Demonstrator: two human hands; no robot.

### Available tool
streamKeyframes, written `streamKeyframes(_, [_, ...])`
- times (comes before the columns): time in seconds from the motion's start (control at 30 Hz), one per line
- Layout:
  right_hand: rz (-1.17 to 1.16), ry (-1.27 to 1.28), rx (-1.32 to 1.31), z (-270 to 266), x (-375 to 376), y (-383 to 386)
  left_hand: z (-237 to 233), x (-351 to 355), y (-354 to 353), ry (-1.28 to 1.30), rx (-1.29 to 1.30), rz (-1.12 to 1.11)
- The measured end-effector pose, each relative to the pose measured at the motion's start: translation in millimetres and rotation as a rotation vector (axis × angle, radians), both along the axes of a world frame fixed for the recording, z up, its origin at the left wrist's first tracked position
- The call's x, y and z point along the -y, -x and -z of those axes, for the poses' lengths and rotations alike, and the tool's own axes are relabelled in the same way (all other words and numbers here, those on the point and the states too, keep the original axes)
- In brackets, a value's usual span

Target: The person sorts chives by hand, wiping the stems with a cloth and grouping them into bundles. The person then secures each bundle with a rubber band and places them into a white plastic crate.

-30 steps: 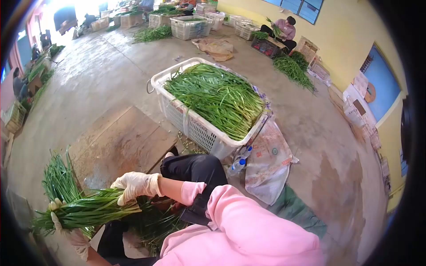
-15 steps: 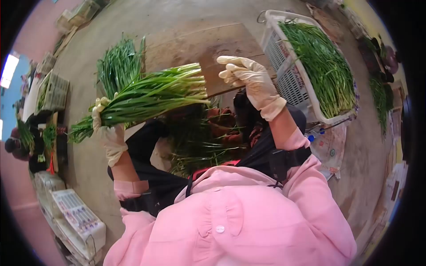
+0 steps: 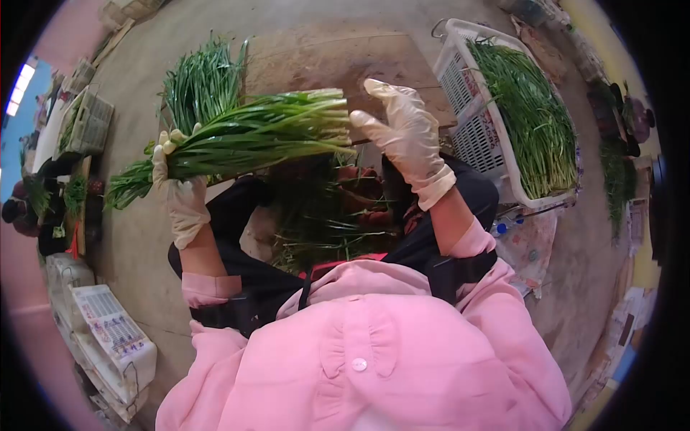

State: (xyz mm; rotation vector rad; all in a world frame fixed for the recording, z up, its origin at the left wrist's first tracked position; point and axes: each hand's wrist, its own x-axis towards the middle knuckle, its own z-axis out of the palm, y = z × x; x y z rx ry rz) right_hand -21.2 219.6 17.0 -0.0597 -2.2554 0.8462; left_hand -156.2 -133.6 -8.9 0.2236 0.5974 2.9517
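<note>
Nearer now to the pale ends of the held bunch (image 3: 266, 133), the right hand (image 3: 408, 133) is empty, thumb and fingers spread. One wooden counter (image 3: 302, 68) has its near edge partly hidden; one white crate (image 3: 471, 115) stands beside its right edge. Of two bunches, the second bunch (image 3: 205, 82) lies at the counter's left edge; the left hand (image 3: 183, 197) is wrapped round the other near that corner, its grip partly hidden by leaves.

Lower left: white crate (image 3: 115, 323) with printed side, near pink wall (image 3: 27, 287). Right: blue-capped bottles (image 3: 501, 228) beside printed sack (image 3: 537, 248) on grey floor (image 3: 136, 161). Far left: another person (image 3: 27, 219). Far right: yellow wall (image 3: 647, 251).
</note>
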Motion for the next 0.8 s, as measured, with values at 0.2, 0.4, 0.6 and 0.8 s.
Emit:
streamKeyframes(0.2, [-0.355, -0.371, 0.331, -64, 47, -10, 3, -21, -17, 0.721, -0.374, -0.176])
streamKeyframes(0.4, [-0.514, 0.029, 0.385, -15, 72, 4, -30, -60, -5, 0.323, -0.065, 0.219])
streamKeyframes(0.6, [-0.378, 0.247, 0.385, 10, 74, 45, -78, -102, 45, 0.473, -0.165, 0.373])
streamKeyframes(0.8, [-0.214, 0.554, 0.491, 36, 62, 119, -20, -90, 120, 0.799, 0.114, 0.199])
